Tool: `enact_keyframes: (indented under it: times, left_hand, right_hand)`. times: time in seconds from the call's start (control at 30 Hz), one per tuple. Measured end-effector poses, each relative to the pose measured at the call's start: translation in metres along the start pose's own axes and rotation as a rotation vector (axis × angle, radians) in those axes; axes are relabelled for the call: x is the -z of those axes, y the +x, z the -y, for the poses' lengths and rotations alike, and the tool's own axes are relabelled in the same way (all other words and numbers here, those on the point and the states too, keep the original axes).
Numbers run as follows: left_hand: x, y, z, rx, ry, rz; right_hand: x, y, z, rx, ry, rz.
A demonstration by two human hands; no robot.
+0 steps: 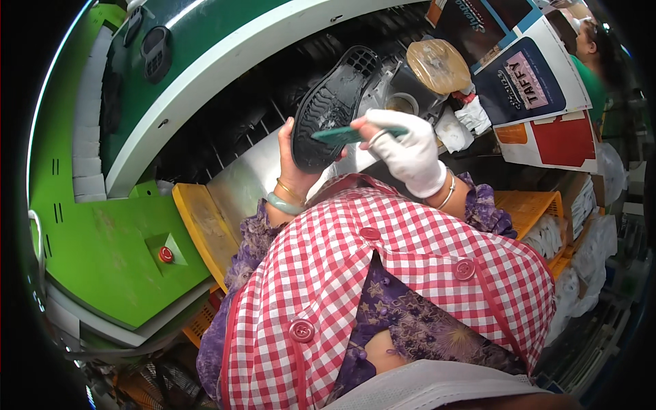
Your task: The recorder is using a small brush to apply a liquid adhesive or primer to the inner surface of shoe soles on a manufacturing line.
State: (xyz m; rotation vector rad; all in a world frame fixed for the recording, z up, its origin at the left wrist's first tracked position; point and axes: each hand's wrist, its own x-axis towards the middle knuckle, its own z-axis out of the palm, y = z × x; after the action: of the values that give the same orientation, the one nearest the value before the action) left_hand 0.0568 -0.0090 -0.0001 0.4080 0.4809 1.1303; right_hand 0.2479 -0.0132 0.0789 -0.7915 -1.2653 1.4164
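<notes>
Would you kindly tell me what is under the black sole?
The left hand grips the sole from beneath, partly visible at its left edge; the sole covers most of the fingers and whatever lies directly below.

Observed lying on dark green surface, beyond curved white rim: black shoe soles (toward left end).

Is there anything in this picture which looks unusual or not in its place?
The hands are mismatched: the right hand, holding a green tool, wears a white glove with some finger skin exposed, while the left hand, holding the black shoe sole, wears none.
</notes>
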Motion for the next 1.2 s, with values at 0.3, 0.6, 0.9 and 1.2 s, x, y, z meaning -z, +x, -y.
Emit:
enact_keyframes:
  times: [0.3,0.6,0.9,1.2]
  left_hand:
    - [-0.032,-0.024,-0.014,-0.126,-0.026,0.123]
    - [-0.025,-0.038,-0.009,-0.149,0.081,0.088]
    - [-0.032,-0.035,-0.007,-0.173,0.078,0.048]
    - [-0.033,-0.037,-0.004,-0.124,0.061,0.035]
  right_hand:
    - [0.026,0.052,0.006,0.155,0.232,-0.436]
    - [0.027,0.062,-0.001,0.154,0.232,-0.392]
    - [0.03,0.058,0.005,0.195,0.276,-0.425]
    - [0.038,0.057,0.004,0.126,0.199,-0.362]
